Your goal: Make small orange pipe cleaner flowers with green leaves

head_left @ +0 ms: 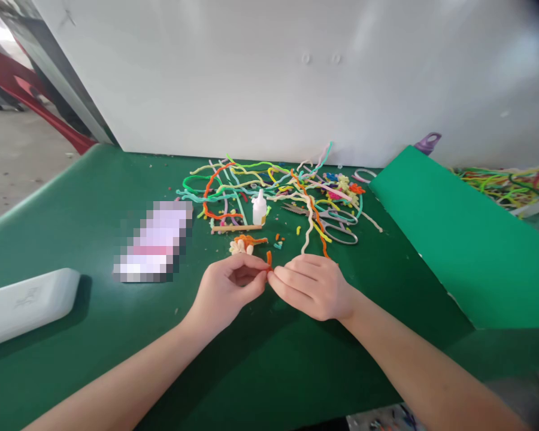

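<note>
Presently, a short orange pipe-cleaner piece is pinched between the fingertips of the left hand and the right hand, both closed on it just above the green table. A cream pipe cleaner is seen running up from the right hand toward the tangled pile of coloured pipe cleaners; whether it is gripped cannot be told.

Risks are judged as follows. The orange piece is small and held only at the tips, so it could be dropped among the scattered offcuts and lost to sight. The cream strand, if dragged, could pull the pile and tip the small glue bottle, which stands upright at the pile's near edge. The scissors lie just beyond the right hand, and a forward reach could catch them.

Open room is noted toward the body and to the left, short of the white case. On the right, movement is limited by the raised green board.
</note>
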{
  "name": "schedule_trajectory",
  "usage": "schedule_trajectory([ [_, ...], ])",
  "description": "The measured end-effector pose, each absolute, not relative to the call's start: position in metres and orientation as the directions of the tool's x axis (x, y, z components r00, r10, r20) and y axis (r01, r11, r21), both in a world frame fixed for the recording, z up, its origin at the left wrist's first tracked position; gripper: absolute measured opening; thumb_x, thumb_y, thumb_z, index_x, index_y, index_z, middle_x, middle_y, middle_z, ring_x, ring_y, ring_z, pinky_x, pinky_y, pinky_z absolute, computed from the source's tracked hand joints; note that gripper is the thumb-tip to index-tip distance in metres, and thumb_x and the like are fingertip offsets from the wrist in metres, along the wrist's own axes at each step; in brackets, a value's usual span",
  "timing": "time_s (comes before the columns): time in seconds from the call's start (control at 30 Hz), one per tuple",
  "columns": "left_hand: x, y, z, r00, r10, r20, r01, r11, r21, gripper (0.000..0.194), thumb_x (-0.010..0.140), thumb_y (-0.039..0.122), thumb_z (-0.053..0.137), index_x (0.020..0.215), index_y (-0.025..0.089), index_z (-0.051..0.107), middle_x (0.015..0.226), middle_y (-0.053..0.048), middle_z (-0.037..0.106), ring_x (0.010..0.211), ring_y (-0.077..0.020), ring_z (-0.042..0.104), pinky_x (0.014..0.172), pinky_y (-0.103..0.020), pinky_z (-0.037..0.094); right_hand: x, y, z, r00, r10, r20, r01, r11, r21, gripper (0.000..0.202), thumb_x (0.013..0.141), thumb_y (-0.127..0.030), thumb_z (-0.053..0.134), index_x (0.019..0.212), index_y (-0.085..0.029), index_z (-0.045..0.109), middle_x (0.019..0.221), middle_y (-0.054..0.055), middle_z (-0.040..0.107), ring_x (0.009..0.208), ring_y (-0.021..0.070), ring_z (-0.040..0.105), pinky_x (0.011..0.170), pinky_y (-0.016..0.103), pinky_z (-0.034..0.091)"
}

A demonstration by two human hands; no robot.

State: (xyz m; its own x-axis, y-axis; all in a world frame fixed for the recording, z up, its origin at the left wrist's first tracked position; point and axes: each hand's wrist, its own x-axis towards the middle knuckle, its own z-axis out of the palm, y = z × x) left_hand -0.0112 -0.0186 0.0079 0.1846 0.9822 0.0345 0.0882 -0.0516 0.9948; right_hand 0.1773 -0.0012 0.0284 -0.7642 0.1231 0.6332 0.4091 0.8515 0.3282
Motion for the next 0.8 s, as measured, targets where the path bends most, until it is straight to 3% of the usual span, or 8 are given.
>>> schedule_trajectory([
  [0.53,-0.008,-0.019,0.008,0.151,0.981,0.12,0.149,-0.143,0.979,0.005,0.072,0.017,0.062,0.075,0.016,0.066,0.078,-0.003,0.07,0.071,-0.0164,0.068,0.065,-0.025,0.058,0.177,0.0,0.025,-0.758,0.13,0.639,0.387,0.878,0.28,0.011,0.084,-0.01,0.057,0.093,-0.01,0.064,0.082,0.003,0.068,0.073,0.0117,0.061,0.068,0.025,0.051],
  [0.7,-0.007,-0.02,0.009,0.127,0.979,0.158,0.173,-0.178,0.969,0.003,0.071,0.015,0.062,0.072,0.016,0.064,0.078,-0.003,0.069,0.069,-0.016,0.068,0.065,-0.026,0.059,0.177,0.001,0.017,-0.702,0.238,0.672,0.421,0.899,0.121,0.014,0.084,-0.013,0.058,0.098,-0.013,0.06,0.083,0.003,0.068,0.073,0.0117,0.06,0.067,0.025,0.05],
  [0.8,-0.007,-0.02,0.007,0.118,0.972,0.203,0.187,-0.222,0.957,0.002,0.071,0.014,0.061,0.071,0.016,0.063,0.081,-0.004,0.068,0.072,-0.0156,0.067,0.067,-0.025,0.058,0.174,0.001,0.011,-0.64,0.338,0.69,0.426,0.903,-0.048,0.011,0.085,-0.016,0.056,0.095,-0.016,0.059,0.083,0.003,0.067,0.071,0.0112,0.059,0.064,0.025,0.049],
])
